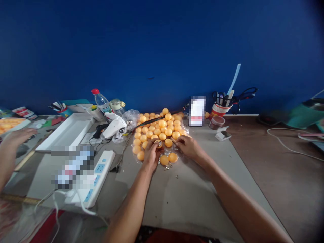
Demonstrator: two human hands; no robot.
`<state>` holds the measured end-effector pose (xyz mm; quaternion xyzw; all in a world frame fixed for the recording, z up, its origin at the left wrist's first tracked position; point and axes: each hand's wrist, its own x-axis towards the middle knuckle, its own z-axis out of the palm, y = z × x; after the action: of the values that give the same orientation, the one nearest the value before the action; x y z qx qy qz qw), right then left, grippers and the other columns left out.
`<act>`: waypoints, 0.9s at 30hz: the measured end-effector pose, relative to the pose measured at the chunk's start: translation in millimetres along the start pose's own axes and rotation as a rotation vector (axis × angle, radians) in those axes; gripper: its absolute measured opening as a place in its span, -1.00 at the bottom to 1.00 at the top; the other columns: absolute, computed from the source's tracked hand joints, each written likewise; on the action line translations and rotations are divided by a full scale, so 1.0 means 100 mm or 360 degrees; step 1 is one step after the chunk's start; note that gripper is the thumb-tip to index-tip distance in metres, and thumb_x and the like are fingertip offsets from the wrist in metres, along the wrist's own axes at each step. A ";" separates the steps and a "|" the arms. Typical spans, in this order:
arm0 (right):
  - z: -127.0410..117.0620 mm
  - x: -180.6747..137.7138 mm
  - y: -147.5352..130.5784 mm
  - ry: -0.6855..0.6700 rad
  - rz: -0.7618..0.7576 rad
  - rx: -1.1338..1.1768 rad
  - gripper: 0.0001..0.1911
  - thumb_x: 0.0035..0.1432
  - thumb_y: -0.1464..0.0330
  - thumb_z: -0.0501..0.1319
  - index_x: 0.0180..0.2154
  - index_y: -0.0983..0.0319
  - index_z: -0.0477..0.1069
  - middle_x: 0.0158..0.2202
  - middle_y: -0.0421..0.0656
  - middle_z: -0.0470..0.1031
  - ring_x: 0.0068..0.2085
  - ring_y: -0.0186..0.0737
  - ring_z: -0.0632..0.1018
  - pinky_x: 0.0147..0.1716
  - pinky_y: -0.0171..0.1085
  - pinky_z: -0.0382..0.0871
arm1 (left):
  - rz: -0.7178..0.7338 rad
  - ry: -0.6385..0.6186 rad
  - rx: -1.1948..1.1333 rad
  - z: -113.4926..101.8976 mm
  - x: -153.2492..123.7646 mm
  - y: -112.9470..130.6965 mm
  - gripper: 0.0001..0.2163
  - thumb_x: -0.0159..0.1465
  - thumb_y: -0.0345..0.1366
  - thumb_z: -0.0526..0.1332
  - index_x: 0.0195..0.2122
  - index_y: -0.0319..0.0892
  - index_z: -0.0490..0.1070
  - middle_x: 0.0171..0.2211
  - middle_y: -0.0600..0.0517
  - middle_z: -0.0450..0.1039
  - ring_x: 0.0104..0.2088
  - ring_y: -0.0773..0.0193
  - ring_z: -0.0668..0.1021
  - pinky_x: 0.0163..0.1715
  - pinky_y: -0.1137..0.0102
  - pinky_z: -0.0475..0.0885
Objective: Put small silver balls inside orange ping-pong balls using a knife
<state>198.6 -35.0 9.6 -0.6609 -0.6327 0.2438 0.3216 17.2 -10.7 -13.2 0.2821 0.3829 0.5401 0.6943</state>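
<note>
My left hand is closed around an orange plastic ball that has a small shiny metal piece on it. To its right, my right hand has its thumb and fingers pinched together; whatever they hold is too small to make out. Between the hands lies a loose orange ball, with two more balls just below it. Small shiny metal pieces are scattered nearby. Behind my hands, many orange balls lie on a clear plastic sheet or bag, crossed by a dark strap.
At left are a white power strip, a white tray, a glue gun and a bottle. Another person's hand reaches in at far left. A phone and a pen cup stand at the back right.
</note>
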 end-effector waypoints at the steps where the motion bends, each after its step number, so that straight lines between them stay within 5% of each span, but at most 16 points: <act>1: -0.02 -0.02 -0.02 -0.0028 -0.0007 -0.0196 -0.86 0.13 0.42 0.11 -0.36 0.28 0.45 -0.33 -0.03 0.53 -0.33 -0.21 0.47 -0.34 -0.26 0.22 | 0.0002 -0.0001 -0.0005 0.00 0.00 0.00 -0.69 0.01 -0.24 0.38 -0.25 -0.17 0.38 -0.49 0.14 0.41 -0.53 0.35 0.49 -0.50 0.42 0.39; 8: 0.00 -0.13 -0.23 -0.0237 0.0058 -0.1062 -0.73 0.18 0.40 0.12 -0.09 0.31 0.43 -0.08 0.08 0.51 -0.10 -0.03 0.51 -0.15 -0.20 0.27 | -0.0037 0.0012 -0.0038 -0.02 0.02 -0.02 -0.57 -0.09 -0.25 0.46 -0.20 -0.15 0.39 -0.45 0.14 0.46 -0.49 0.34 0.52 -0.45 0.42 0.42; 19: 0.03 -0.08 -0.14 -0.0164 -0.0008 -0.1117 -0.71 0.22 0.48 0.02 -0.07 0.34 0.39 -0.12 0.10 0.52 -0.12 0.00 0.53 -0.13 -0.15 0.31 | -0.0068 0.0005 -0.0090 0.01 0.02 0.00 -0.54 -0.13 -0.30 0.50 -0.18 -0.17 0.46 -0.40 0.09 0.51 -0.42 0.34 0.55 -0.38 0.42 0.50; 27: -0.01 -0.05 -0.12 -0.0048 0.0064 -0.0793 -0.73 0.30 0.32 0.00 -0.04 0.28 0.30 -0.10 0.03 0.48 -0.21 -0.11 0.53 -0.26 -0.23 0.32 | -0.0096 -0.0020 -0.0096 -0.01 0.06 -0.01 -0.64 -0.09 -0.30 0.48 -0.27 -0.19 0.46 -0.39 0.09 0.52 -0.43 0.35 0.55 -0.41 0.44 0.49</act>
<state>191.2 -39.9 18.5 -0.7285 -0.6648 0.0966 0.1343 17.2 -5.3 -15.6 0.2530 0.3704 0.5285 0.7208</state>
